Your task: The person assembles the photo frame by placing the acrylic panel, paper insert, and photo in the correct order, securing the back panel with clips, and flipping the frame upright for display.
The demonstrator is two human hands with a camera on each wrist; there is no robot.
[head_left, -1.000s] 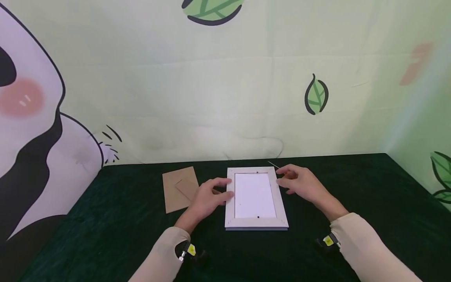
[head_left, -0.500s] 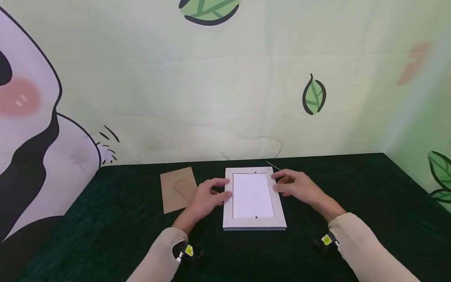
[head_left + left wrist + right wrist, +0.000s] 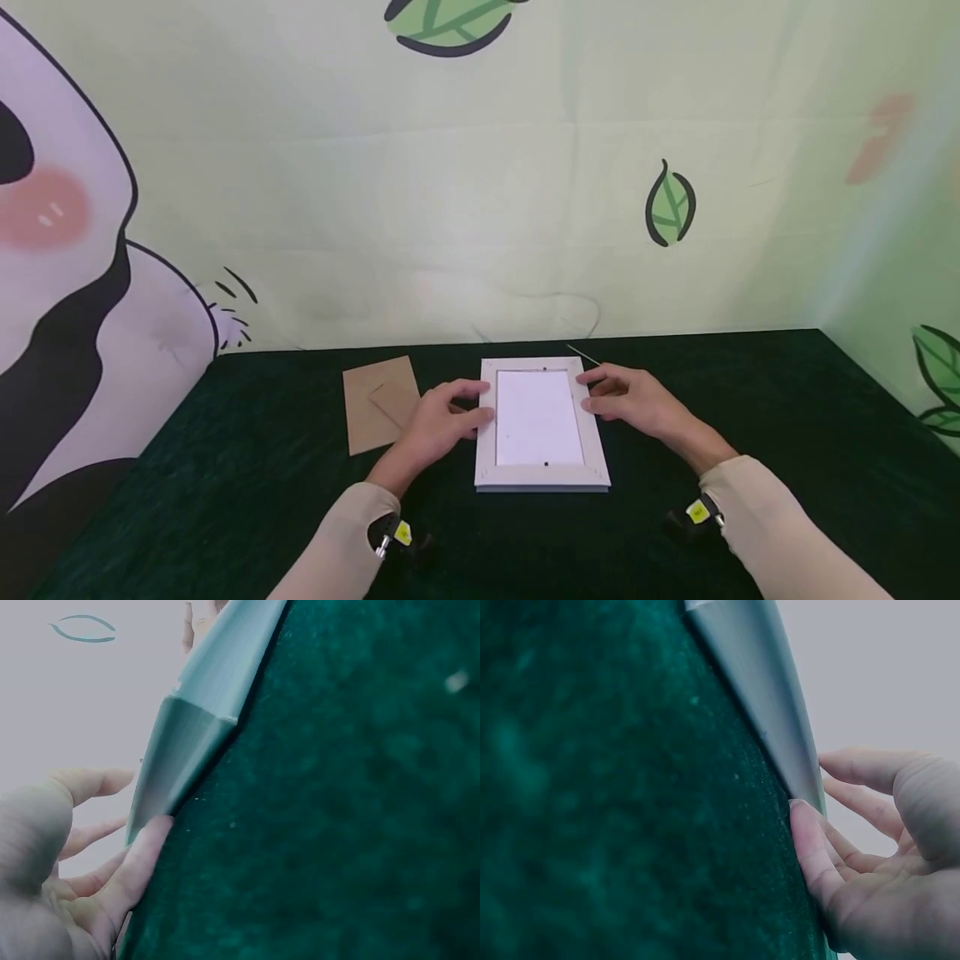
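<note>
head: above, facing down-forward | wrists: close, table-level | shared: frame (image 3: 542, 421)

A dark green velvet table (image 3: 787, 417) stands against a pale green, leaf-printed panda backdrop (image 3: 375, 183)
</note>
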